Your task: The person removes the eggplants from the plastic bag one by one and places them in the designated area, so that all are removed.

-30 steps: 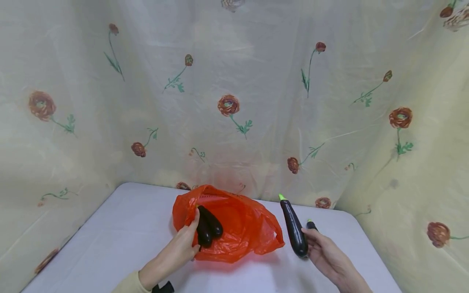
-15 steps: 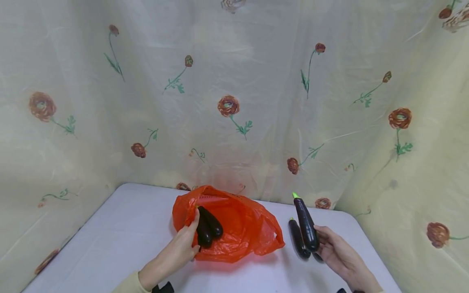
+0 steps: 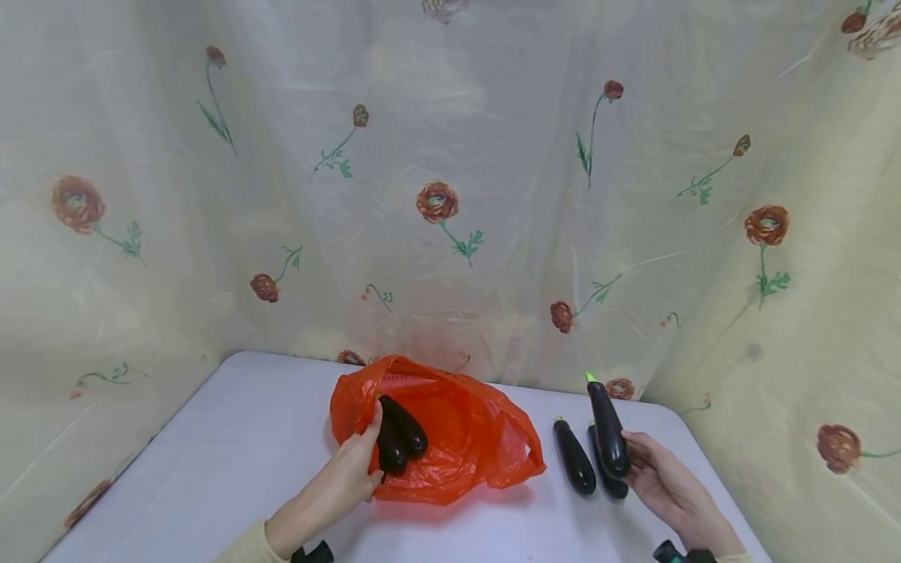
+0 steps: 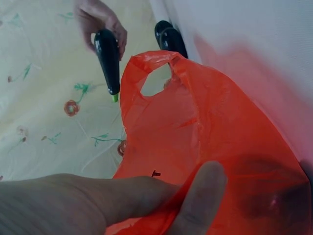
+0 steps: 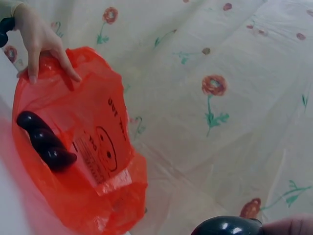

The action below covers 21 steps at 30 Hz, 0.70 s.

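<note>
My left hand (image 3: pixel 345 469) pinches the rim of a red plastic bag (image 3: pixel 472 446) between thumb and fingers, keeping its mouth spread. Inside lie dark, glossy eggplants (image 3: pixel 404 426); the right wrist view shows several rounded ends (image 5: pixel 44 139) together. At the right, my right hand (image 3: pixel 665 481) holds another eggplant (image 3: pixel 607 430) by its side, green stem end pointing away from me. Beneath it, partly covered in the head view, lies an eggplant (image 3: pixel 616 488) on the table. One more eggplant (image 3: pixel 575 461) lies just left of that, nearly parallel.
A white-covered table (image 3: pixel 267 438) carries everything. Pale curtain (image 3: pixel 507 195) printed with red flowers hangs behind the table and along both sides. A looped bag handle (image 4: pixel 156 58) stands up on the side toward the right hand. Dark wrist straps (image 3: pixel 317 552) show at the lower edge.
My right hand has carried its eggplant rightward and slightly away, from left of the table eggplants to over the right one, uncovering the left one. The left hand and bag have stayed still.
</note>
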### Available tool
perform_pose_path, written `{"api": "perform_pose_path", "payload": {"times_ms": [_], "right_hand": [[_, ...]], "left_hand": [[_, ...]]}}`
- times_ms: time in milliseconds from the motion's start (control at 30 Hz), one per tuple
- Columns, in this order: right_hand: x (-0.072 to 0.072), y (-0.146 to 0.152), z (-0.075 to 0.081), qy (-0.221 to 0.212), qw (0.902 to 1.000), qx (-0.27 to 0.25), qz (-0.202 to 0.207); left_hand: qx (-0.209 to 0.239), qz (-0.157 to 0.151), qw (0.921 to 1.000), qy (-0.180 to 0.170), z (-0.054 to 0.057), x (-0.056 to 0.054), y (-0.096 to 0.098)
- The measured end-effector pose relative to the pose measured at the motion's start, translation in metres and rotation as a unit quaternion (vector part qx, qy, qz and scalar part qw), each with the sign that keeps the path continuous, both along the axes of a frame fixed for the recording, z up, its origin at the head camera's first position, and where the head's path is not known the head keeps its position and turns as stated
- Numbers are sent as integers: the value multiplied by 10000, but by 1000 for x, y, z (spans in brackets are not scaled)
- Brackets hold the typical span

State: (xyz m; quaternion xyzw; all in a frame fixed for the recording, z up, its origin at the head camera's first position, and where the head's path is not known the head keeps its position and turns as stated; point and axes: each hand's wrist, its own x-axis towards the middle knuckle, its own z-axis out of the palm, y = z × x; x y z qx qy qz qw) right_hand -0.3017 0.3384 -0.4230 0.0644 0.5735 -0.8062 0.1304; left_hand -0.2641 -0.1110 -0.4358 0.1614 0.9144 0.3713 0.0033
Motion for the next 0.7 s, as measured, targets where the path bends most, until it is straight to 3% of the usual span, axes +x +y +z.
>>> {"api": "perform_pose_path", "payload": {"times_ms": [267,567,700], "right_hand": [[-8,16,-8,-355,9989,-44,-296],[-18,30,-16,-505,9982,-12,-328],[-20,35,-22,-626,9973,-29,-373]], "left_hand": [[43,41,9999,-118,0,0,1],[80,104,9993,-352,1,-2,2],[68,71,9996,-282,0,-2,1]]}}
